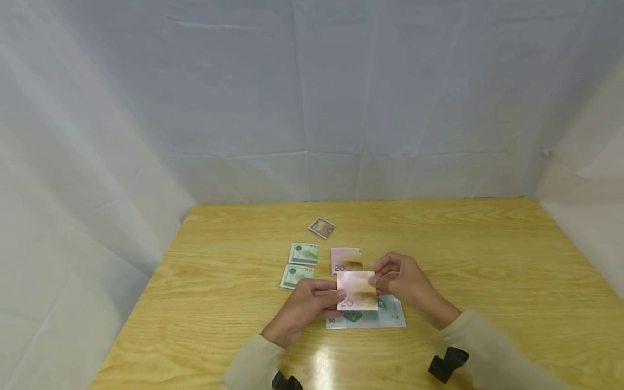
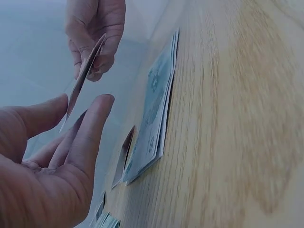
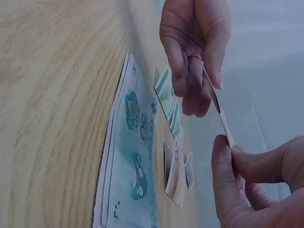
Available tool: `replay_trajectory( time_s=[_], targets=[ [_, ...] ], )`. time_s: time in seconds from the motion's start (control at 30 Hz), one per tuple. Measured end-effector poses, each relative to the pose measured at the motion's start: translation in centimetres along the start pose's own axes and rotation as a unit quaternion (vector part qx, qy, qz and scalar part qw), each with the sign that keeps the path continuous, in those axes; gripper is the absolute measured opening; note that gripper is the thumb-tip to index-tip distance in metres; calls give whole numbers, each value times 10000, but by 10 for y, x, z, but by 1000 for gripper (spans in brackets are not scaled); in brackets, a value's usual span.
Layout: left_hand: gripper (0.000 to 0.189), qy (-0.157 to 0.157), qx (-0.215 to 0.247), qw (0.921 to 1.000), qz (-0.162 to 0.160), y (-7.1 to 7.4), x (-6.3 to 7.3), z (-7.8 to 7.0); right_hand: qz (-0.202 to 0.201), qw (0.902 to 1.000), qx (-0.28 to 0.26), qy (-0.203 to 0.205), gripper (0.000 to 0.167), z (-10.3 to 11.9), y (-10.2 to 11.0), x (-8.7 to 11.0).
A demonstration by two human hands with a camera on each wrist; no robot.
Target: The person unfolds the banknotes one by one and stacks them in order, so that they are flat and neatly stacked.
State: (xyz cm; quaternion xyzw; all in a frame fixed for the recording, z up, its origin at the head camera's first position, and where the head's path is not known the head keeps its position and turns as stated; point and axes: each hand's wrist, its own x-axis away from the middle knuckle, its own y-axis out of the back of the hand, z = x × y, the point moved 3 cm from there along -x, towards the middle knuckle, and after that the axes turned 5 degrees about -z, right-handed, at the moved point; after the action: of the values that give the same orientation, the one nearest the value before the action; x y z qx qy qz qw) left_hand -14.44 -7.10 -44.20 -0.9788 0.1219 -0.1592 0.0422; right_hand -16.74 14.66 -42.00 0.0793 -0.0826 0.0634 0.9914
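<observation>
Both hands hold up a folded pinkish-brown 20 banknote (image 1: 357, 290). The left hand (image 1: 308, 299) pinches its left edge, thumb on one face and fingers behind. At the right edge, the right hand (image 1: 403, 277) grips it between thumb and fingertips. The note is raised over a small stack of blue-green 50 banknotes (image 1: 392, 315), lying flat and partly covered in the head view. In the right wrist view the stack (image 3: 133, 161) shows several layered edges. Just beyond the held note, another folded 20 banknote (image 1: 347, 257) lies on the table.
Two green folded banknotes, an upper one (image 1: 305, 253) and a lower one (image 1: 295, 275), lie left of the folded 20 note. Farther back is a small brown folded banknote (image 1: 322, 227). The wooden table (image 1: 487, 260) meets white sheeting (image 1: 341, 108) at the back and sides.
</observation>
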Motion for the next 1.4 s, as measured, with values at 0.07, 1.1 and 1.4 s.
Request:
replay_trajectory(
  time_s=[0.07, 1.1, 1.4],
  targets=[
    [36, -14, 87, 10000, -24, -1, 0, 0, -57, 10000, -81, 7, 22, -1, -3, 0],
    [45, -381, 294, 9985, -253, -17, 1, -12, 328, 9987, 306, 256, 48, -4, -24, 12],
    [44, -347, 444, 9982, -208, -18, 1, -11, 768, 9942, 267, 710, 46, 4, -28, 17]
  ],
)
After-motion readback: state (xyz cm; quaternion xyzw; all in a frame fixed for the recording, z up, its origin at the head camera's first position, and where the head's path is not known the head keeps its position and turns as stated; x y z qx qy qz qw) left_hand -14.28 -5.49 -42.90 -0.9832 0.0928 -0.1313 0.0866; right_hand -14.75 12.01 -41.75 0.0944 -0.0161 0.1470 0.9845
